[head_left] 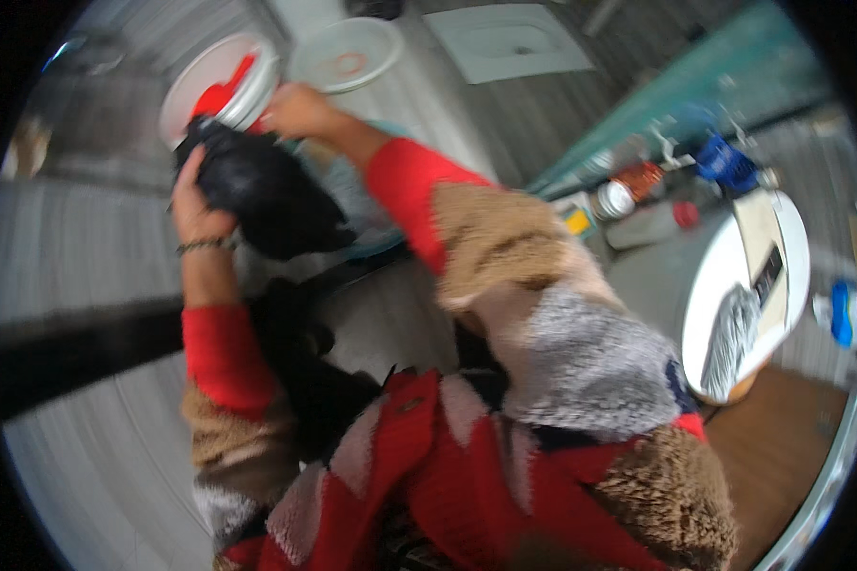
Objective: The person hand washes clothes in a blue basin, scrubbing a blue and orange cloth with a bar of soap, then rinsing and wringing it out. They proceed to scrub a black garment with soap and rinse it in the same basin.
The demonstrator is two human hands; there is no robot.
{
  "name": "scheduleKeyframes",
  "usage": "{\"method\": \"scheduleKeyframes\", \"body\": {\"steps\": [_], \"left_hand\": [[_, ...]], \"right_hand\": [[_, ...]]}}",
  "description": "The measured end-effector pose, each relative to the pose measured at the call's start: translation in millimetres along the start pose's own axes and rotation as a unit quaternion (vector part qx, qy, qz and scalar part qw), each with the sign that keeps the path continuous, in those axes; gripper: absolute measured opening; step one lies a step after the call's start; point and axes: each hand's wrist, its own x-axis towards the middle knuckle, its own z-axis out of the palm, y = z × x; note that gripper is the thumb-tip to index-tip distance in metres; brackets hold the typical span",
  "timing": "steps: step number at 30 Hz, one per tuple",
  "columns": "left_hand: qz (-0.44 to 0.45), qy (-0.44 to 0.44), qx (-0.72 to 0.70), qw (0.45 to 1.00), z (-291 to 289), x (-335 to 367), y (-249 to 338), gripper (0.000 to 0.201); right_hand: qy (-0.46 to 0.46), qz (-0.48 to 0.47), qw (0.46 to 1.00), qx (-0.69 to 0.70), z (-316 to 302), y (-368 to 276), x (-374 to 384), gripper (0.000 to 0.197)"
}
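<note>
At the upper left, my left hand (200, 205) is wrapped round the near side of a black, slightly shiny bundle (267, 190) that looks like a plastic bag. The bundle hangs tilted against the near rim of a white bucket (173, 109). Inside the bucket a red scoop (217, 97) with a long handle leans toward the far side. My right hand (300, 109) is closed at the bucket's right rim, just above the bundle. A bit of red shows at its fingertips, but blur hides what they grip. Below the bundle, a light blue tub (386, 249) is partly covered.
Behind the bucket sits a round white basin (390, 46). A white squat toilet (467, 62) is set in the grey floor farther back. To the right, several bottles, one with a red cap (686, 214), stand near a white oval basin (795, 224) holding a grey cloth (733, 333).
</note>
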Motion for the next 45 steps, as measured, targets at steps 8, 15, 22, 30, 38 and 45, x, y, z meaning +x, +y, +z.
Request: {"method": "scheduleKeyframes", "body": {"steps": [8, 15, 22, 30, 38, 45], "left_hand": [[0.066, -0.035, -0.011, 0.997, -0.3, -6.5, 0.0, 0.032], [0.099, -0.052, 0.022, 0.994, 0.5, -13.0, 6.3, 0.032], [0.079, -0.142, 0.024, 0.986, -6.7, -3.0, 4.8, 0.026], [0.070, -0.157, 0.045, 0.984, -4.0, -9.5, -0.6, 0.024], [0.065, -0.156, 0.055, 0.984, -6.2, -7.1, -0.3, 0.023], [0.065, -0.194, 0.028, 0.978, -8.9, -9.7, -0.5, 0.021]], "right_hand": [[-0.106, 0.164, 0.873, 0.447, -42.8, -17.1, -15.3, 0.013], [-0.101, 0.141, 0.855, 0.489, -54.6, -32.3, -14.8, 0.015], [-0.091, 0.120, 0.820, 0.553, -39.9, -27.4, -12.2, 0.016], [-0.052, 0.055, 0.865, 0.496, -34.1, -29.8, -13.6, 0.015], [-0.027, 0.044, 0.891, 0.452, -28.1, -23.0, -10.6, 0.010], [-0.050, 0.071, 0.842, 0.533, -32.8, -19.3, -11.8, 0.011]]}}
